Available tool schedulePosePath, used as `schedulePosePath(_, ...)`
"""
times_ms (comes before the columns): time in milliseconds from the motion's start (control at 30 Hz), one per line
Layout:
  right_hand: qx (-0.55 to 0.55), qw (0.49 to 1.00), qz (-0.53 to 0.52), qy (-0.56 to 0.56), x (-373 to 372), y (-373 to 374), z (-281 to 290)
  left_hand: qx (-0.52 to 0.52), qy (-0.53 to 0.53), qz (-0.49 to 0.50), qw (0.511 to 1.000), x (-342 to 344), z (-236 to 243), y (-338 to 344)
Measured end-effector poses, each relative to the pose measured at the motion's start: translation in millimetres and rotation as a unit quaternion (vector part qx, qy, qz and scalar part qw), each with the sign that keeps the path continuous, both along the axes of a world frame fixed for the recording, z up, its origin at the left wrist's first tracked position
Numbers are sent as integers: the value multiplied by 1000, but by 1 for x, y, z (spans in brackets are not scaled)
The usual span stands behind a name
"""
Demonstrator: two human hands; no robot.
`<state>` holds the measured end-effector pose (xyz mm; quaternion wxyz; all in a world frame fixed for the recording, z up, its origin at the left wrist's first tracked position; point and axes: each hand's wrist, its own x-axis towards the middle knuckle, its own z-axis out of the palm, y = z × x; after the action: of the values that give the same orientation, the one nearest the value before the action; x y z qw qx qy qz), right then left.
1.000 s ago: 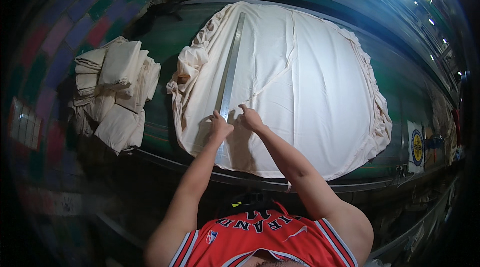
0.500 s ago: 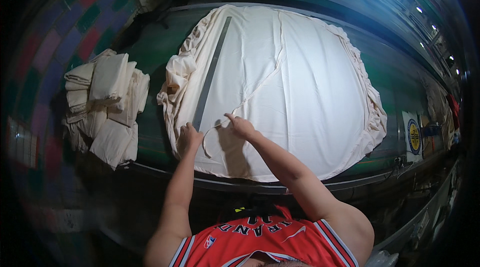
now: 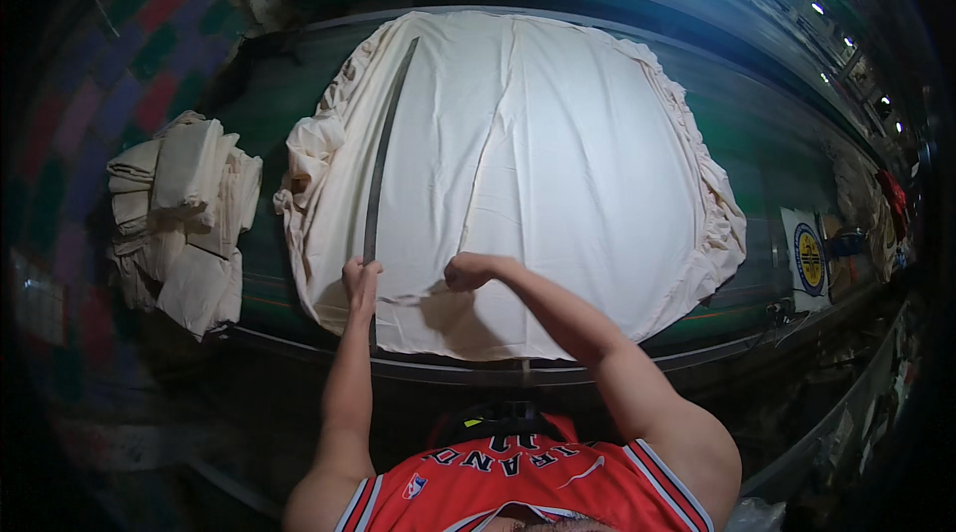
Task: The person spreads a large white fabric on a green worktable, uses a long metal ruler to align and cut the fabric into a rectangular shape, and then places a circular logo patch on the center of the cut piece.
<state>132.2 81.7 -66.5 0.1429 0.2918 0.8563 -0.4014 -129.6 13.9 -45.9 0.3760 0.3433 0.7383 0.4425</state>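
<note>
A green surface (image 3: 289, 84) carries a wide cream cloth (image 3: 558, 154) spread flat, its edges bunched. A pile of folded cloths (image 3: 179, 218) lies well left of it. A long metal ruler (image 3: 381, 149) runs along the cloth's left part. The left hand (image 3: 359, 279) presses the ruler's near end, fingers curled. The right hand (image 3: 470, 271), closed, pinches the cloth just beside it.

Both forearms outstretched, left hand (image 3: 360, 278) flat with fingers forward, right hand (image 3: 470, 271) curled, knuckles up
</note>
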Motion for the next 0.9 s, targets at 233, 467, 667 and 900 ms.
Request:
schedulePosePath(233, -86, 474, -517, 708, 312, 101, 146, 44, -7, 38, 998, 86, -1, -43)
schedulePosePath(467, -45, 651, -619, 437, 365, 7, 89, 36, -145, -12, 989, 198, 7, -86)
schedulePosePath(667, -162, 763, -539, 319, 361, -57, 35, 10, -197, -18, 980, 264, 28, -147)
schedulePosePath(900, -164, 790, -521, 279, 336, -106, 21, 49, -218, -11, 975, 311, 19, -182)
